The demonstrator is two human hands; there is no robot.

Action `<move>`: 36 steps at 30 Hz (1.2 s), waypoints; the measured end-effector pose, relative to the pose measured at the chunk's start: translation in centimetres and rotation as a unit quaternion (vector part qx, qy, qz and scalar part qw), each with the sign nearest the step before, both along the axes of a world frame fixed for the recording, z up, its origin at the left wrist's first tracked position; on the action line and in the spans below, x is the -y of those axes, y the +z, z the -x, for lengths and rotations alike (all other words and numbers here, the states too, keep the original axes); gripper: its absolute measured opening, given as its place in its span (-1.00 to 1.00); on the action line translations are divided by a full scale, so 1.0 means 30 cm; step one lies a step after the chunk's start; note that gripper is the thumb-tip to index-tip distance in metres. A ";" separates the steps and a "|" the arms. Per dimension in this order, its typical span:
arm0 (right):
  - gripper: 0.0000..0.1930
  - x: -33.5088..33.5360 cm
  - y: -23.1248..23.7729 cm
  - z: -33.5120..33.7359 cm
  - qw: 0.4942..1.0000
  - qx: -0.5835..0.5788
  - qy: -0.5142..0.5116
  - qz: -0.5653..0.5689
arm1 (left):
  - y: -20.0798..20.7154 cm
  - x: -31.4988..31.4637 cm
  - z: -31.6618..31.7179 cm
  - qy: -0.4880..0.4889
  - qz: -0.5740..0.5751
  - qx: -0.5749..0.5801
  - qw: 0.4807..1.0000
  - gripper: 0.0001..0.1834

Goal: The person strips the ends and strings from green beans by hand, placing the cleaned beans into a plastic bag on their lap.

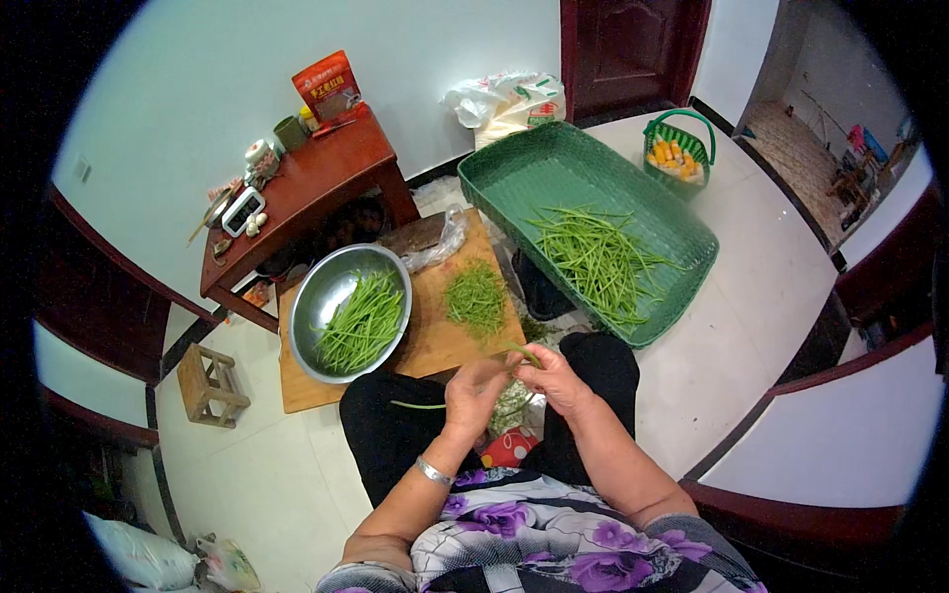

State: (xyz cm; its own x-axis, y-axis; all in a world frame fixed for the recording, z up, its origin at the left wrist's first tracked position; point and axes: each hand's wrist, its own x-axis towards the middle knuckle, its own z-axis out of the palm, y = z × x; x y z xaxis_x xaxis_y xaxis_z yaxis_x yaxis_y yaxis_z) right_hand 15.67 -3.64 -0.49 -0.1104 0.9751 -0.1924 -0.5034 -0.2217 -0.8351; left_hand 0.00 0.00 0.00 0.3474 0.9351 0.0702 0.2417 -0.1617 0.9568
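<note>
your left hand [475, 397], nearer the tail, held a green bean [418, 405] pointing to 9 o'clock; your right hand [554, 381] pinched a bean section [524, 351] at 2 o'clock.

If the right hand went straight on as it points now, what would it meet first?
From the right hand, probably the loose pile of short green pieces on the tan wooden board, with the left hand close beside that line; depth is unclear, so it might pass above.
</note>
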 end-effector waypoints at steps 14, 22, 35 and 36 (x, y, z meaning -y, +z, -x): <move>-0.85 0.018 0.021 0.033 0.974 0.225 0.006 -0.026 | 0.107 0.030 0.052 -0.037 0.256 0.108 0.960 -0.85; -0.86 0.023 -0.002 0.044 0.960 0.255 0.002 -0.113 | 0.101 0.028 0.082 -0.059 0.324 0.094 0.940 -0.86; -0.86 0.032 -0.004 0.041 0.913 0.364 0.007 -0.184 | 0.041 0.008 0.096 -0.121 0.277 0.023 0.953 -0.90; -0.86 0.032 -0.008 0.040 0.912 0.365 0.007 -0.185 | 0.033 0.007 0.096 -0.122 0.273 0.030 0.954 -0.91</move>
State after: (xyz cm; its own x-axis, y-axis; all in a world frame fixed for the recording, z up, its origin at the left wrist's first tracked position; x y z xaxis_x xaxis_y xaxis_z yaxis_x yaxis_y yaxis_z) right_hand 14.47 -4.59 -0.73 -0.0984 0.9876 0.1226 0.2187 0.1416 -0.9655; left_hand -2.87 -0.20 0.98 0.5704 0.7292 -0.3781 0.2037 0.3204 0.9251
